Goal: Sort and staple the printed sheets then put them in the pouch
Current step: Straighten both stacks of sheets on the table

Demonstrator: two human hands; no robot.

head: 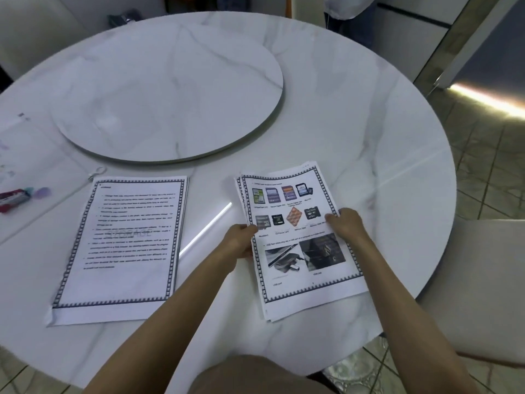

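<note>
Paper's thin and floppy, so pinch the picture stack (298, 237) at both side edges, like the left hand (240, 240) and right hand (345, 226) do now. It's at the marble table (355, 123) near edge, 2nd pile (122, 248) off to its left.

A round bench (369, 123) of white, grey-veined marble is filling most of the view. A raised round turntable (170, 95) of the same stone is sitting on its far half. A thin bright streak of light (204, 231) is reflecting off the glossy top. Floor tiles (488, 166) are showing to the right, where a warm light strip (488, 102) is glowing along the foot of a wall panel. A pale chair (477, 280) is standing at the right edge, and another pale seat (42, 29) at the far left.
</note>
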